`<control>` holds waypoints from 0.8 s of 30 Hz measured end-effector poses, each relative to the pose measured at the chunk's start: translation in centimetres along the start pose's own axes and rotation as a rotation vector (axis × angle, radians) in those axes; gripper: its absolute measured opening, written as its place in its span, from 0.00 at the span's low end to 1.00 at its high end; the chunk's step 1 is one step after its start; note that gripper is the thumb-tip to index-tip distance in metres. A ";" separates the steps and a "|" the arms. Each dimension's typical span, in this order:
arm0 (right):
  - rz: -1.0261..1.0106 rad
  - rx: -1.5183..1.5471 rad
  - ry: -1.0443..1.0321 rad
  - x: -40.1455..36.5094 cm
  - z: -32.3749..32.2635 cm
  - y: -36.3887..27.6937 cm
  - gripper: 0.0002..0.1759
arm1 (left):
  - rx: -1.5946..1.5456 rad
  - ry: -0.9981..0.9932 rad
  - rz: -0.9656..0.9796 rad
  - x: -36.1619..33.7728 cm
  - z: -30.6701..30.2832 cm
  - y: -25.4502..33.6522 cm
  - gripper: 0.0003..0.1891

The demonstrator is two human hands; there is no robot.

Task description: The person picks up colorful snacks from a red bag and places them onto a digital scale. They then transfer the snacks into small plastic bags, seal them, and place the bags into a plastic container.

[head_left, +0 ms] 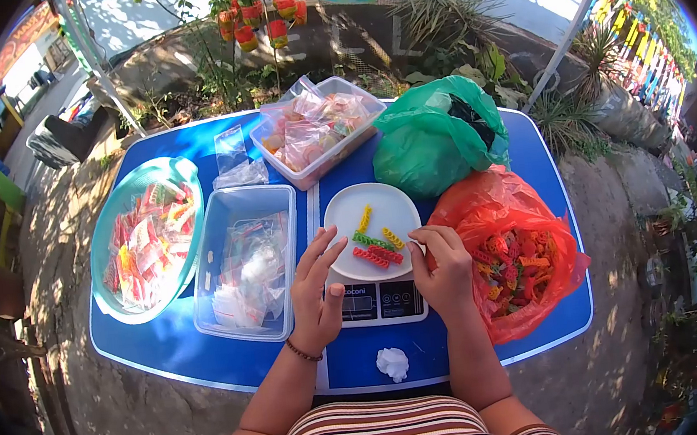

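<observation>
Two bare forearms reach from a striped shirt over the blue folding counter (168, 344), past a crumpled white paper wad (393, 362). The left hand (320, 291), a beaded band at its wrist, lies open with fingers spread over the left corner of the white digital scale (382, 301), fingertips at the rim of the white round plastic plate (369, 211) on top. The right hand (441, 267) curls at the plate's right edge; its fingertips are tucked under, so I cannot tell whether it pinches anything. On the plate lie ridged red, green and yellow snack sticks (375, 244). Just right, a crinkled orange plastic bag (490, 204) gapes with more. To the left sit a clear rectangular tub (237, 192) and a teal round basin (99, 241), both holding glossy packets too blurred to read. Farther back sit a bulging green plastic bag (433, 138) and a second clear tub (319, 168)
</observation>
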State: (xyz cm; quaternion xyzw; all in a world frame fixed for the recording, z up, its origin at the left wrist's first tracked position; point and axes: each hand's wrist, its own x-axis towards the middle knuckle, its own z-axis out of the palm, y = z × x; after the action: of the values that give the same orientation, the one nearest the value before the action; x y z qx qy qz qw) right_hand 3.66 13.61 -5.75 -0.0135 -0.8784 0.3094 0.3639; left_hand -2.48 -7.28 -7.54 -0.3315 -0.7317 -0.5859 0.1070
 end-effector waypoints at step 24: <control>-0.003 0.009 0.005 0.1 -0.1 0.0 0.09 | -0.020 0.013 -0.099 0.2 -0.1 0.2 0.44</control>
State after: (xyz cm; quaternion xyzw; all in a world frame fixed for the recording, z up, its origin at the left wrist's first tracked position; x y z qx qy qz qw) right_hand 3.69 13.70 -5.68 -0.0114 -0.8762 0.3127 0.3664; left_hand -2.54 -7.27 -7.27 -0.2921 -0.7406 -0.6000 0.0791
